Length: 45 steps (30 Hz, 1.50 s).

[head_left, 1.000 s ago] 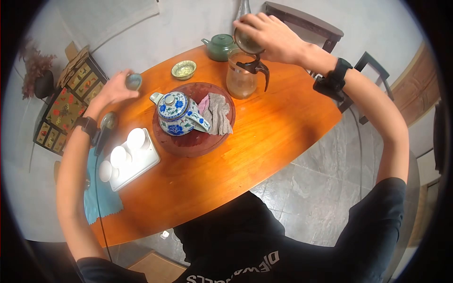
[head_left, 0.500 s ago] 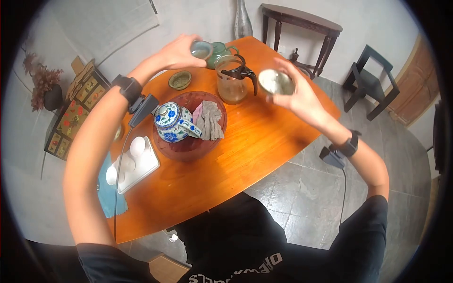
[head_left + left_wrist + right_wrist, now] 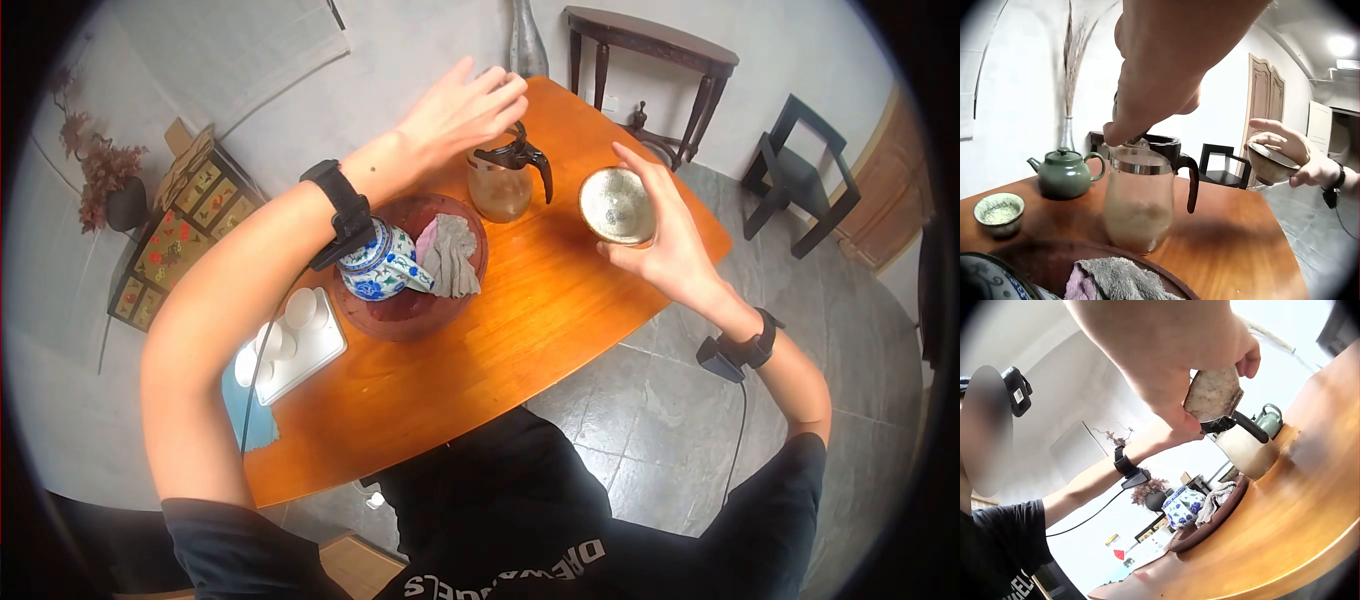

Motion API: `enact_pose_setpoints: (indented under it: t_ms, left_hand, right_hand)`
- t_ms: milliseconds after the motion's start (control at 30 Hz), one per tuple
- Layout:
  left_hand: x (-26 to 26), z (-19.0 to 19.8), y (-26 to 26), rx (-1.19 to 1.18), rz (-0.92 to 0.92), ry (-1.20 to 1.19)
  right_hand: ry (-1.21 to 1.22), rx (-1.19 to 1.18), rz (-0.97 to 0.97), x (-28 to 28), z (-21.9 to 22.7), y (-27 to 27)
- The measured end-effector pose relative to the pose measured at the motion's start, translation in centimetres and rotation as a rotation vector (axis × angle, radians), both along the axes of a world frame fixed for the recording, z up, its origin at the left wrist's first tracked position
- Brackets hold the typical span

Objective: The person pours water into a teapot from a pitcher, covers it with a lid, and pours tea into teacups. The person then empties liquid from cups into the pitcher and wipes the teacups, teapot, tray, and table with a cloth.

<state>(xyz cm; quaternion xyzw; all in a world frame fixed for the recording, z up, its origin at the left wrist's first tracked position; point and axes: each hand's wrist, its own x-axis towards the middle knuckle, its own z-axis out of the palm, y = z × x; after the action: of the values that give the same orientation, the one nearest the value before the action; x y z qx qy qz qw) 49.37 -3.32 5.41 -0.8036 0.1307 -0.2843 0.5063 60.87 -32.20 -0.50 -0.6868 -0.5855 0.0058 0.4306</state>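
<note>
My left hand is over the mouth of a glass pitcher with a dark handle and cloudy liquid inside. It grips a small bluish cup, nearly all hidden behind the hand; only a dark sliver shows by the fingers in the left wrist view. To the right of the pitcher, my right hand holds a small tea bowl between thumb and fingers. The bowl's pale, mottled inside faces the head camera, and its outside is brownish in the left wrist view.
A blue-and-white teapot and a grey-pink cloth sit on a round reddish tray. White cups stand on a white tray at left. A green teapot and a green bowl are beyond the pitcher's left.
The left hand has swung from the table's left side to above the pitcher, carrying the bluish cup. The right hand has drawn its bowl away from the pitcher to the right and turned it over.
</note>
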Motion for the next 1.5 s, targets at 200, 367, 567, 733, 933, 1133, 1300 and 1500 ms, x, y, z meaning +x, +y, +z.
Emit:
enact_pose_setpoints:
  t_ms: [200, 367, 567, 733, 933, 1133, 1300, 1500]
  left_hand:
    - [-0.9, 0.3, 0.3, -0.085, 0.068, 0.021]
    - [-6.5, 2.8, 3.2, -0.624, 0.258, -0.017]
    - [-16.8, 1.4, 14.0, -1.153, 0.751, 0.075]
    - [-23.3, -2.9, 14.7, -1.268, 0.929, 0.076]
    - [-26.9, -7.1, 15.8, -1.423, 0.977, 0.188]
    - [-27.4, -9.0, 16.1, -1.399, 0.990, 0.193]
    - [-27.7, -9.6, 16.1, -1.453, 0.956, 0.207]
    - [-30.8, -7.2, 12.0, -1.211, 0.456, -0.198]
  right_hand:
    - [-0.006, 0.017, 0.009, -0.6, 0.3, 1.5]
    - [-0.023, 0.093, 0.065, -3.4, 2.6, 4.5]
    - [0.140, 0.213, 0.301, -7.8, 4.8, 16.3]
    - [-0.152, -0.075, 0.425, -10.6, 4.9, 30.1]
    - [-0.628, -0.545, 0.637, -13.4, 0.5, 40.2]
    - [-0.635, -0.652, 0.701, -13.4, -2.3, 43.4]
    - [-0.670, -0.623, 0.643, -13.3, -2.9, 42.1]
    - [-0.694, -0.242, 0.472, -11.2, 1.1, 34.2]
